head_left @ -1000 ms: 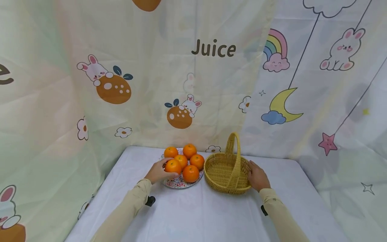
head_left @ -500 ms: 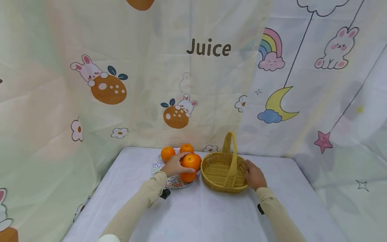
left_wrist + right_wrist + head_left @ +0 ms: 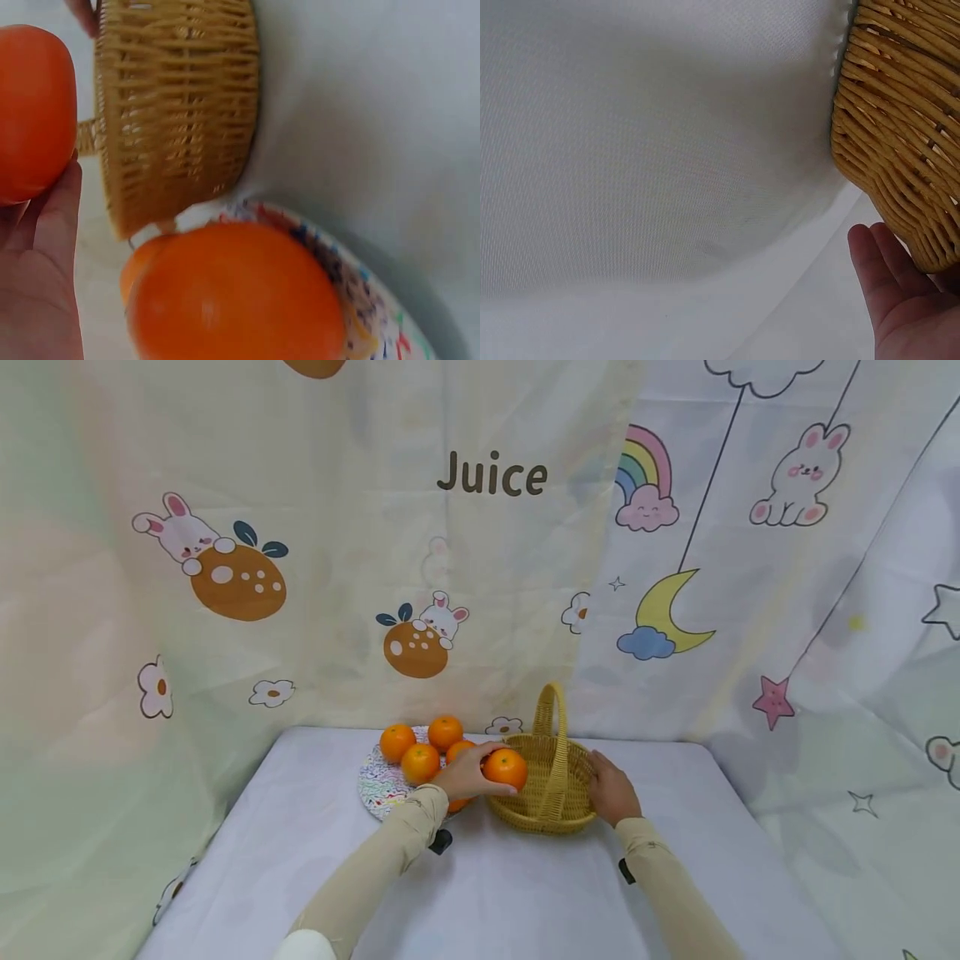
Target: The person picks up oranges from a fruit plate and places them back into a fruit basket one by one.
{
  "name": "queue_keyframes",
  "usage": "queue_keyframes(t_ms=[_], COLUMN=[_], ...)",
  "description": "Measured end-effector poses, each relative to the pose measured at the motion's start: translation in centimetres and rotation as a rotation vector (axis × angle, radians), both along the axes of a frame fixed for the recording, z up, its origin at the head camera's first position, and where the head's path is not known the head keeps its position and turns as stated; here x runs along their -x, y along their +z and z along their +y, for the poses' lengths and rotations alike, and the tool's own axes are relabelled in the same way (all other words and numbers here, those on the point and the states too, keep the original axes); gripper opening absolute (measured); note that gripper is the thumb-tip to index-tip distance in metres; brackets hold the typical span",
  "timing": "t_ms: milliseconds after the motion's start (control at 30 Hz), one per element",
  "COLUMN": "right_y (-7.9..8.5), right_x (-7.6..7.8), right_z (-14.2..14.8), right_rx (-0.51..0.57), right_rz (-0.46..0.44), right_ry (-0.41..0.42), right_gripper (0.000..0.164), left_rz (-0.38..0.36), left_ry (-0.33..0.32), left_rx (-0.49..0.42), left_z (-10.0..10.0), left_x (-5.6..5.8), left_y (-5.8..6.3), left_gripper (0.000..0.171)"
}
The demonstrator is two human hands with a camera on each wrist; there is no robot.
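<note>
My left hand grips an orange above the left rim of a yellow wicker basket. In the left wrist view the held orange sits against the fingers, apart from the basket wall. Several other oranges lie on a patterned plate left of the basket; my left hand and forearm partly cover them. At the basket's right side, my right hand holds the rim. From the right wrist view, two fingers extend along the wicker outside, while the thumb is mostly hidden behind the rim.
A white cloth covers the table. Printed curtains hang close behind it and along its sides. The basket's arched handle rises over its middle.
My left hand has lifted an orange from the plate and carried it right to the basket. My right hand stays on the basket's rim. The head view has turned slightly right.
</note>
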State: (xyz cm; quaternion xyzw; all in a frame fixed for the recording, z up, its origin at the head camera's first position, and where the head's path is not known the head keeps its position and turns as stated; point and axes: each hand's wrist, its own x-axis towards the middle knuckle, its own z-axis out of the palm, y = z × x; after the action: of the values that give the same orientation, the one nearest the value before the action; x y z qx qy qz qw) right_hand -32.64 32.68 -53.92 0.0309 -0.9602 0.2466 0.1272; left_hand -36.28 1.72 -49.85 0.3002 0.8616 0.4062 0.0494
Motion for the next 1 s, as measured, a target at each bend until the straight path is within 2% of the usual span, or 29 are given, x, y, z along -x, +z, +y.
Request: queue_keyframes(t_ms=[100,300,433,633,767,1000], right_y=[0.0,0.1,0.2,0.1,0.0,-0.1], right_x=[0.1,-0.1,-0.2,0.0,0.1,0.0], right_z=[-0.5,-0.7,-0.5,-0.3,-0.3,-0.1], right_rx=[-0.002,-0.027,-0.056,-0.055,-0.049,-0.055], right_rz=[-0.010,-0.001,0.021,0.035,0.045,0.046], right_ry=[0.001,-0.015,-0.016,-0.023,-0.018,-0.018], right_gripper=[0.046,0.046,0.046,0.046,0.047,0.047], left_rz=[-0.006,0.087,0.136,0.234,0.228,0.204], left_ry=[0.008,0.019,-0.019,-0.109,-0.136,-0.137], left_rx=[0.020,0.077,0.122,0.145,0.162,0.254], left_z=[0.4,1.2,1.9,2.8,3.3,4.0], left_x=[0.1,0.1,0.1,0.8,0.8,1.1], left_y=[-0.7,-1.8,-1.7,-2.5,-2.5,-2.6], left_gripper=[0.086,0.083,0.079,0.072,0.073,0.078])
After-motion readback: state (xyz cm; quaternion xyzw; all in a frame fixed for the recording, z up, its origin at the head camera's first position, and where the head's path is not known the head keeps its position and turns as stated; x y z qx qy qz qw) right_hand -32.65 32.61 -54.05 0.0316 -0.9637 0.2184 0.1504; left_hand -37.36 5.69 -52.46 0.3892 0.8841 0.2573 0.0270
